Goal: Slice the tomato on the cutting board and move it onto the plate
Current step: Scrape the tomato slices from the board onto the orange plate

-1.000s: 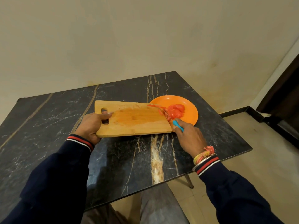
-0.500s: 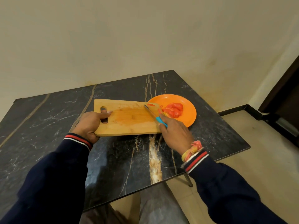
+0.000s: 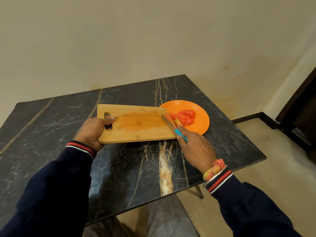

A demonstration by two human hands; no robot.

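A wooden cutting board (image 3: 136, 124) lies on the black marble table, its right edge over the rim of an orange plate (image 3: 200, 120). Red tomato slices (image 3: 185, 117) are piled on the plate, and a slice or two sits at the board's right edge. My left hand (image 3: 93, 132) grips the board at its handle hole, thumb through the slot. My right hand (image 3: 196, 149) holds a knife (image 3: 171, 124) with a blue handle, whose blade rests along the board's right edge beside the slices. The board's middle shows a wet juice stain.
The table (image 3: 119, 168) ends close in front of me and at the right, just past the plate. A beige wall stands behind it. A dark door frame (image 3: 301, 106) rises at the far right, with tiled floor below.
My right hand drew the knife back left onto the board, then swept it right again to the board's edge by the plate. My left hand kept its hold on the board.
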